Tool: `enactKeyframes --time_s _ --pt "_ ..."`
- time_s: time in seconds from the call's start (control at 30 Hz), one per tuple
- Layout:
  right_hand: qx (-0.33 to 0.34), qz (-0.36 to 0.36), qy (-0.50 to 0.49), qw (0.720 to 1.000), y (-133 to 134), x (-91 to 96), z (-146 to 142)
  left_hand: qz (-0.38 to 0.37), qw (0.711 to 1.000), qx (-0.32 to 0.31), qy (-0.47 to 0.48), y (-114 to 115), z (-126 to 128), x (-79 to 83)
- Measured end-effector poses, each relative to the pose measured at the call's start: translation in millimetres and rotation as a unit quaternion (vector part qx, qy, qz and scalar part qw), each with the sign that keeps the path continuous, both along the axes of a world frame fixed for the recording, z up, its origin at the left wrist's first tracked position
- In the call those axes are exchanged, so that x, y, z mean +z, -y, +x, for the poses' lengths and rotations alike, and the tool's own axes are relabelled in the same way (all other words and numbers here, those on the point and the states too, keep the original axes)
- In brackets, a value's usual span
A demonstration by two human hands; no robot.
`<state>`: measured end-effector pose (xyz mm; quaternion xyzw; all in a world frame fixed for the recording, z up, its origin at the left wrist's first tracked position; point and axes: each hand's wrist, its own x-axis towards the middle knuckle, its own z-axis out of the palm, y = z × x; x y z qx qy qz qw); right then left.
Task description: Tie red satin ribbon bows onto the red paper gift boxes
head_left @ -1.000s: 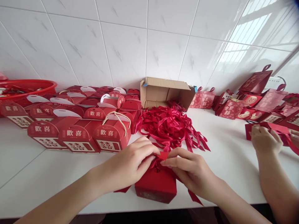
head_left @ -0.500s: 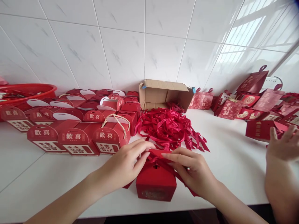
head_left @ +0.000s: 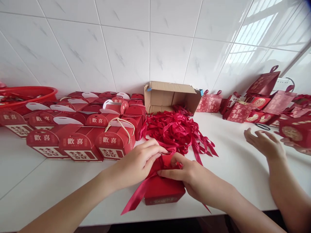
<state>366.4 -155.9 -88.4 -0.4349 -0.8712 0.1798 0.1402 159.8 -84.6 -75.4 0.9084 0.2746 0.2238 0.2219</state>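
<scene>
Red ribbon (head_left: 137, 198) looks pinched by the right hand (head_left: 190, 173); left hand (head_left: 141, 161), grip unclear, curls over the box (head_left: 165, 191), perhaps steadying it.

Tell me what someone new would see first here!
Probably the bright tangle of red ribbons, heaped in the middle in front of an open cardboard box. Then perhaps the rows of red boxes on the left. Nearest to you, the left hand and right hand are at the top of a single red box.
</scene>
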Motion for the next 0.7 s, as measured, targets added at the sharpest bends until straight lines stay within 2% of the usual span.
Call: enactKeyframes --time_s 0.23,0.43,0.7 --pt "0.019 0.054 -0.006 0.998 -2 -4.5 5 -0.008 1.000 0.009 -0.004 -8 10 -6.7" --pt "0.026 0.056 -0.055 0.997 -4 -8.7 8 -0.018 0.998 -0.053 -0.021 -13 8 -5.2" --pt "0.076 0.046 -0.066 0.994 -4 -8.2 12 -0.029 0.988 -0.136 -0.066 -10 -2 7.2"
